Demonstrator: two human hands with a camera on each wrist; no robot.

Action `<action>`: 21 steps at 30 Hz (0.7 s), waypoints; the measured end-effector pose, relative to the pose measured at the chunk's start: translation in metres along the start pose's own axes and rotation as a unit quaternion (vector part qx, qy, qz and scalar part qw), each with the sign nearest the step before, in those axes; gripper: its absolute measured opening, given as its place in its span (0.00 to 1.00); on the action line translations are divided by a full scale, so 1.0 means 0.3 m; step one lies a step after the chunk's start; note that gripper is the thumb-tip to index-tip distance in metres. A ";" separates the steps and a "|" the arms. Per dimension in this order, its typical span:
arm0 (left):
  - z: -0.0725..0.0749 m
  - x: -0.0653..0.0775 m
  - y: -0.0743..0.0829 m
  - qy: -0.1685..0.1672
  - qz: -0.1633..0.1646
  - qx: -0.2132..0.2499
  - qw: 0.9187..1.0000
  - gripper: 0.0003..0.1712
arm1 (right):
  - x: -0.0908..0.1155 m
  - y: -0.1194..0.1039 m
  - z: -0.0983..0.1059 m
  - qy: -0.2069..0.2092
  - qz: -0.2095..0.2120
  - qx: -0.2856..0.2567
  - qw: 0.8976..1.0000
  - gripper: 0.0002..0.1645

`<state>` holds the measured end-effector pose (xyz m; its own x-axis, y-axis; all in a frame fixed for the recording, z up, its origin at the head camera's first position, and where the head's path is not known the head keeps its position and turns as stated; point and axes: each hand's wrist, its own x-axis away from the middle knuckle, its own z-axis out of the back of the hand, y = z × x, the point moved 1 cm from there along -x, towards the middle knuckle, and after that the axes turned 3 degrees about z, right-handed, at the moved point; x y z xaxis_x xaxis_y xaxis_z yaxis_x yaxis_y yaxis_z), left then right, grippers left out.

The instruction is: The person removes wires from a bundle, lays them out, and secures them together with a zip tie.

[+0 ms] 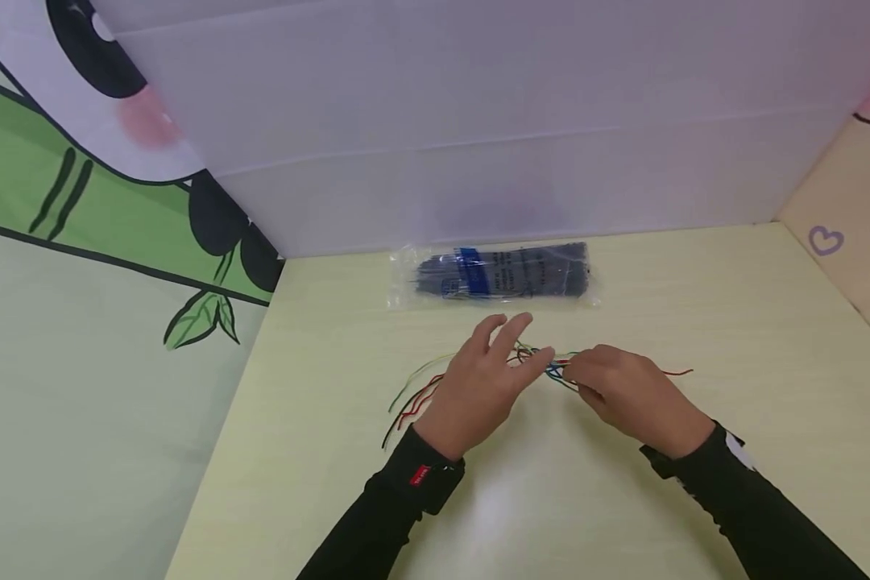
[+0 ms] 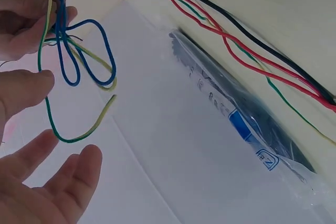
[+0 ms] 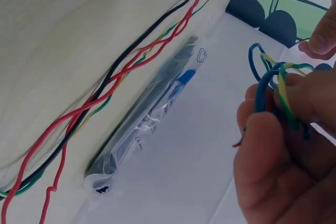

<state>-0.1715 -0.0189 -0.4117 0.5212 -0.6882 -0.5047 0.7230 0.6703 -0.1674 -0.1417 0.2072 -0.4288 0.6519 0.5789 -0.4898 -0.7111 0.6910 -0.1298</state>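
My right hand [image 1: 634, 395] pinches a looped bundle of blue wire [image 2: 94, 32] and green-yellow wire [image 2: 71, 140] between thumb and fingers. In the right wrist view, blue loops [image 3: 261, 95] stick out above the fingertips. My left hand [image 1: 474, 387] hovers just to the left with its fingers spread. Its thumb [image 2: 26, 90] lies against or very near the green-yellow strand, whose loose end curves between thumb and fingers; contact I cannot tell. Red wires [image 2: 226, 40], a black wire [image 3: 128, 51] and a thin green-yellow one stretch loosely beside the hands on the tabletop.
A clear plastic bag of dark cable ties [image 1: 507, 272] with a blue label lies behind the hands on the pale wooden table [image 1: 319, 483]. A white printed cloth [image 1: 420, 121] hangs along the table's back edge. A red wire end [image 1: 680, 372] pokes out right of the right hand.
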 end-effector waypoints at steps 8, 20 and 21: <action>-0.036 0.021 -0.010 -0.009 -0.032 0.011 0.999 0.04 | -0.005 -0.014 -0.007 -0.010 -0.037 -0.002 0.999 0.13; -0.046 0.080 -0.046 0.002 0.026 0.118 0.993 0.17 | 0.002 -0.015 0.027 -0.034 -0.111 -0.163 0.980 0.13; -0.045 0.082 -0.050 0.006 0.032 0.125 0.992 0.16 | 0.004 -0.012 0.032 -0.029 -0.116 -0.189 0.975 0.13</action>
<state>-0.1755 -0.0423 -0.4330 0.5643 -0.6425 -0.5184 0.7796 0.6214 0.0785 -0.1359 0.2097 -0.4207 0.8129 0.4566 -0.3616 -0.5816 0.6040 -0.5448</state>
